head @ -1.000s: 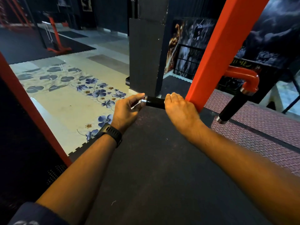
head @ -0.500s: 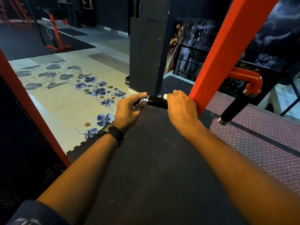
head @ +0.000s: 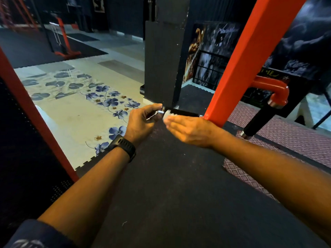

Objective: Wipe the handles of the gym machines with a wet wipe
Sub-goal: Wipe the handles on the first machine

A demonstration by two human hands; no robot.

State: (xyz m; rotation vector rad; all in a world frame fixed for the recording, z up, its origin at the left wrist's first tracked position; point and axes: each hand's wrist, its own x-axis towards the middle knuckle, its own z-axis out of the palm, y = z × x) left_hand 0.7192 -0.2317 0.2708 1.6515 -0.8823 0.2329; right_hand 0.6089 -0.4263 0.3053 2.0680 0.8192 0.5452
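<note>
Right hand (head: 189, 130) slid away from orange post (head: 241, 68) to free end of handle (head: 182, 112), carrying wet wipe (head: 168, 114); blur hides whether pinched or pressed. Left hand (head: 143, 120) pinches chrome end cap (head: 162, 110), likely steadying handle for wiping.

Mid-frame, the handle (head: 182, 112) juts left from the post (head: 241, 68); left hand (head: 141, 122) at its end, right hand (head: 189, 131) beneath.

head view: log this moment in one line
stage: wiping | left hand: pinches handle at its chrome end | right hand: presses wet wipe on handle, grip blurred | second handle: untouched
</note>
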